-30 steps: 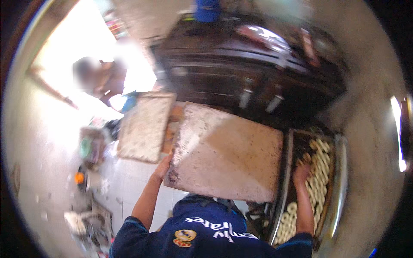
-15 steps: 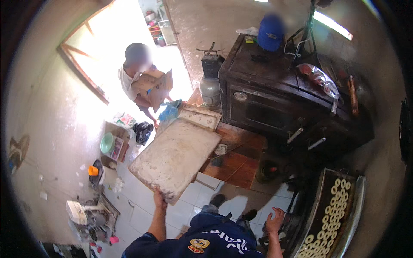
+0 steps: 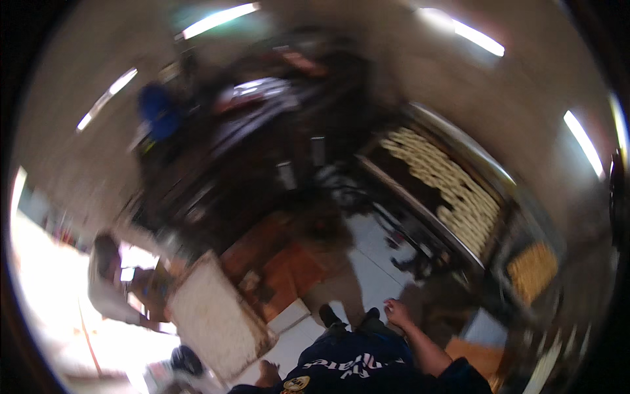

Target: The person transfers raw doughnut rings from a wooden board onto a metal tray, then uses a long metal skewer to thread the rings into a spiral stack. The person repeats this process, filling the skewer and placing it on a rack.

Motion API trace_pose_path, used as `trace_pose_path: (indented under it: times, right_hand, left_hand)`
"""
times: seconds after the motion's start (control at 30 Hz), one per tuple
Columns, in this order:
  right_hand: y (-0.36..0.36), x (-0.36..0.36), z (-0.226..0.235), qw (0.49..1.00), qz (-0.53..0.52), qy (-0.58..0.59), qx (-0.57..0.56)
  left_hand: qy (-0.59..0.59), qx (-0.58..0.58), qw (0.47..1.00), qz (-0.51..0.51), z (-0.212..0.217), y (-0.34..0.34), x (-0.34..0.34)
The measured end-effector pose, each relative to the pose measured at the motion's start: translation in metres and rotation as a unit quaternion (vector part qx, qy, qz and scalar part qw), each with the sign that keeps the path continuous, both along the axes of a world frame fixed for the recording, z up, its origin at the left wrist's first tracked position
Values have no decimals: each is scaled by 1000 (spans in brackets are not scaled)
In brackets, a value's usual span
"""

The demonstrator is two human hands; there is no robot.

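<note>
Holding a large floured baking tray (image 3: 213,318) by its near corner, the left hand (image 3: 268,374) sits low in a badly blurred frame; its fingers seem closed on the tray's edge, though the smear makes this uncertain. The right hand (image 3: 397,312) hangs free over the floor, fingers loosely spread, holding nothing.

Location of item: the tray is tilted, low on the person's left, above the tiled floor (image 3: 367,276).

Hazards: a one-handed grip on a broad tray could let it tip or slip; its far corner may catch the wooden boards (image 3: 275,269) just beside it, or another person (image 3: 108,279) standing close on the left.

Clearances: a dark oven (image 3: 262,164) ahead; a rack tray of pale dough rings (image 3: 453,190) to the right. Open floor lies only in the narrow strip between them.
</note>
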State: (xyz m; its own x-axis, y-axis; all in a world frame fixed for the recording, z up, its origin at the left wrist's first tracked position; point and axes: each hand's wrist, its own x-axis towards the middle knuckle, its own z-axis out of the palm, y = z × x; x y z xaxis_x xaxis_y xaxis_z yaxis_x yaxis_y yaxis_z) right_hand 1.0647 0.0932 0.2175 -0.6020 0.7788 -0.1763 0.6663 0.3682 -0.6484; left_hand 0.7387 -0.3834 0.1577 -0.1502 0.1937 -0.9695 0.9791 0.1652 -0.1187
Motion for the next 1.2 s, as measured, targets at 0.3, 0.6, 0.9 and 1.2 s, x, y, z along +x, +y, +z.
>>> trace_pose_path:
  times: [0.3, 0.6, 0.9, 1.2]
  right_hand:
    - [-159, 132, 11, 944, -319, 85, -7]
    - [-404, 364, 108, 312, -858, 343, 221]
    - [-578, 721, 295, 320, -821, 468, 59]
    - [-488, 757, 326, 317, -816, 465, 137]
  left_hand:
    - [-148, 285, 830, 456, 14, 220, 9]
    - [-509, 309, 745, 301, 103, 392, 327]
    - [-715, -63, 568, 403, 378, 586, 694]
    - [-737, 24, 662, 135, 437, 540, 776]
